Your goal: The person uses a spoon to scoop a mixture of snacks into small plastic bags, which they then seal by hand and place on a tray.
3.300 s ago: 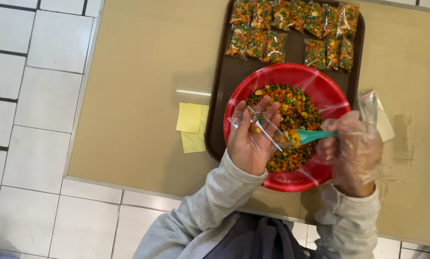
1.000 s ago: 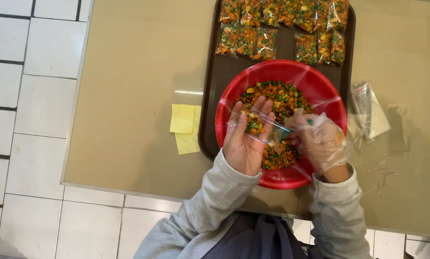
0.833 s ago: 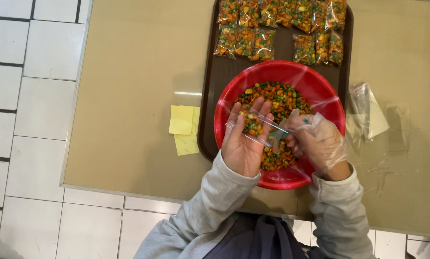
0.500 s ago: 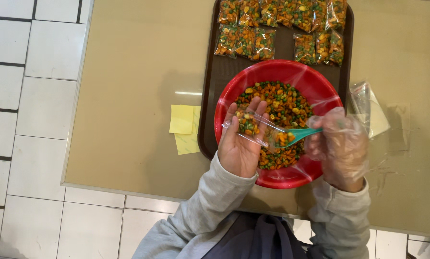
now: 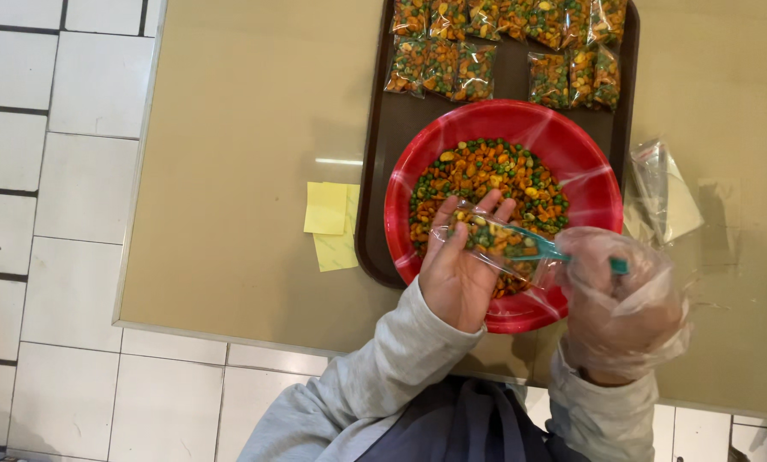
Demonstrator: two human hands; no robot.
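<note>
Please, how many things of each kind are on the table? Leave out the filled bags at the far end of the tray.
Tray: 1
Red bowl: 1
Yellow notes: 2
Spoon, in right hand: 1
Bag, in left hand: 1
Pile of empty bags: 1
Total: 7

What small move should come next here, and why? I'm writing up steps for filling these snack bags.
Probably tip the teal spoon so its load drops into the small clear bag. The left hand holds that bag open over the red bowl of mixed peas and orange bits, and the gloved right hand has the spoon's bowl already at the bag's mouth.
</note>
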